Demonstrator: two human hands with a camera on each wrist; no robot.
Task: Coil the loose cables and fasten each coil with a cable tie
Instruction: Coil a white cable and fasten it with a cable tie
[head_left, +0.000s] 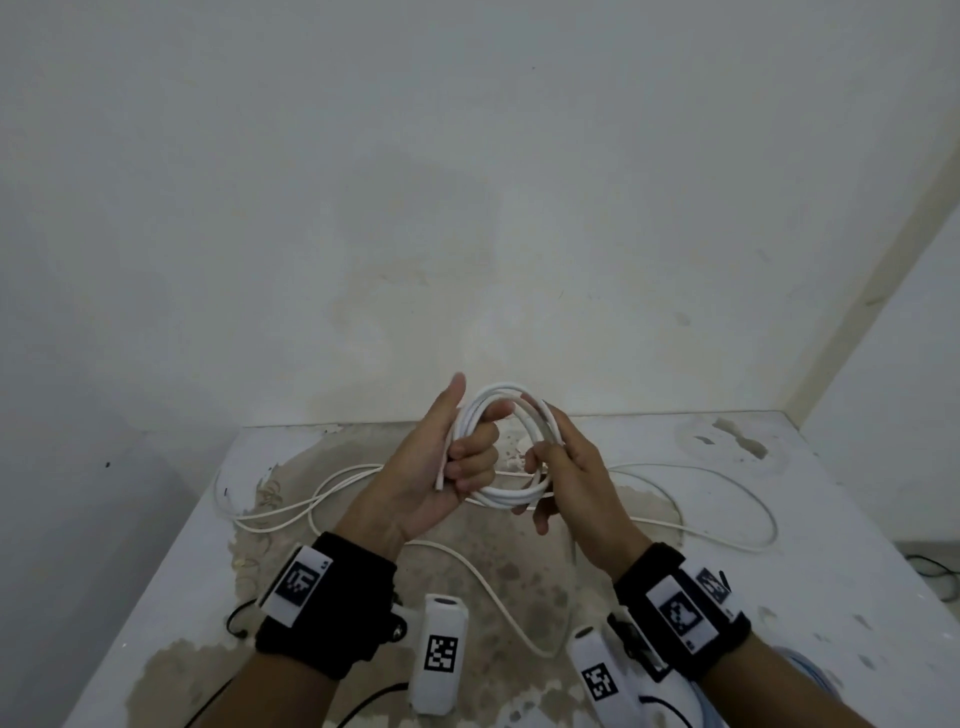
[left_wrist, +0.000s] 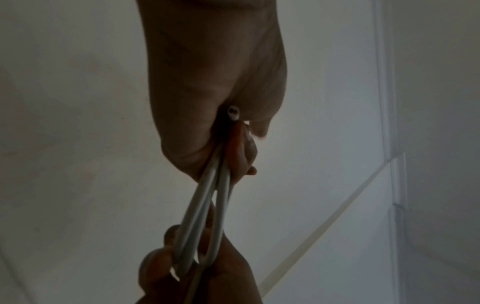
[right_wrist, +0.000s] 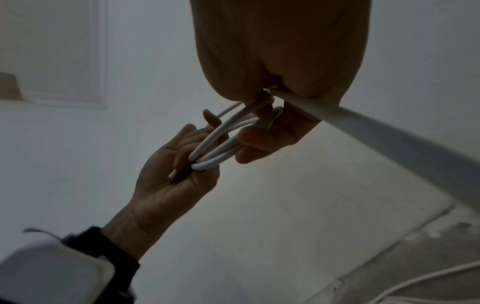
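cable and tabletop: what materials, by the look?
Cable: white, smooth rounded jacket, likely plastic or rubber; it bends into loops without kinking, and the cut end shows a round hollow-looking section. Tabletop: hard, matte white surface with a large brownish worn patch, probably paint flaked off something harder; the base material is unclear.

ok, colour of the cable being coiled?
White. The cable shows best in the head view, held by both hands.
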